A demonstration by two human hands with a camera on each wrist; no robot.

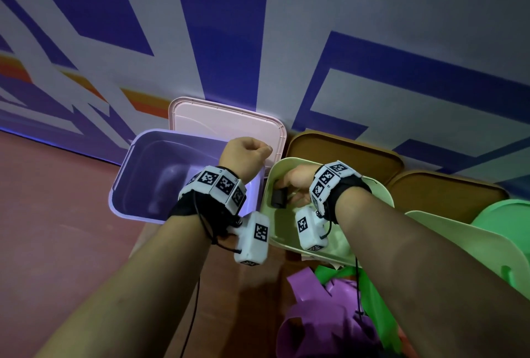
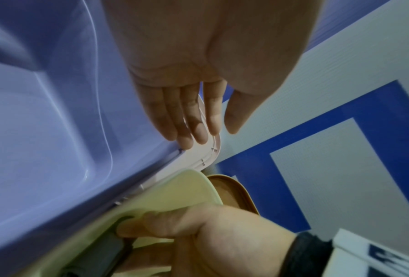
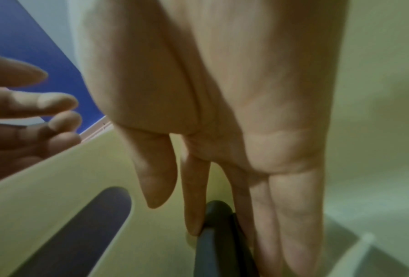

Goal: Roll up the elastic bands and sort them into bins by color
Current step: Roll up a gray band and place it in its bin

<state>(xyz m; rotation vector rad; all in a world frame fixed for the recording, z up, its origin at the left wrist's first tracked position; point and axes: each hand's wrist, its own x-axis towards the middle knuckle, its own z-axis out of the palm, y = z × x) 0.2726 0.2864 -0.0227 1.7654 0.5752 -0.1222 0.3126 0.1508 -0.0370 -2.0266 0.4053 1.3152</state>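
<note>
Right hand of mine (image 1: 298,178) is inside the pale green plastic bin (image 1: 381,199), fingers pinching the dark grey rolled elastic band (image 1: 278,197) near its left wall. Left hand (image 1: 243,156) hovers with relaxed fingers over the neighbouring purple plastic bin (image 1: 129,174).

Left hand (image 1: 243,158) fingers (image 2: 186,120) straight, right hand (image 1: 298,178) fingers (image 3: 193,196) extended downward
</note>
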